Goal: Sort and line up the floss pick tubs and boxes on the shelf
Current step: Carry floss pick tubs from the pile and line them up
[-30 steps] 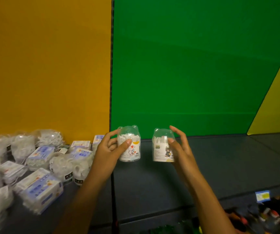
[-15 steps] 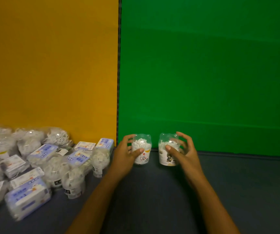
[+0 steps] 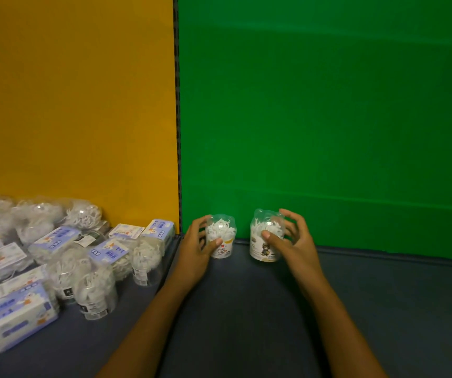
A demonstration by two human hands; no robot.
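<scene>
Since a second ago both tubs have come down from mid-air; they now stand upright on the dark grey shelf surface, at its back edge against the green back panel. The view has also swung left, so the yellow side panel seen earlier at the right is out of frame.

My left hand grips the small clear plastic tub with a cartoon label and a red heart, thumb across its front, fingers curled round its left side. My right hand grips the second clear tub with a dark cartoon figure on its label, thumb on the front, fingers spread and curled round its right side. The two tubs stand near each other with a gap between them, just right of the seam where the orange panel meets the green one.

Both tubs are domed on top, with small ear-like bumps, and packed with white floss picks.

Toward the shelf's left edge lies an unsorted heap: more clear tubs of picks and pale blue-and-white boxes, some tipped, several blurred.
</scene>
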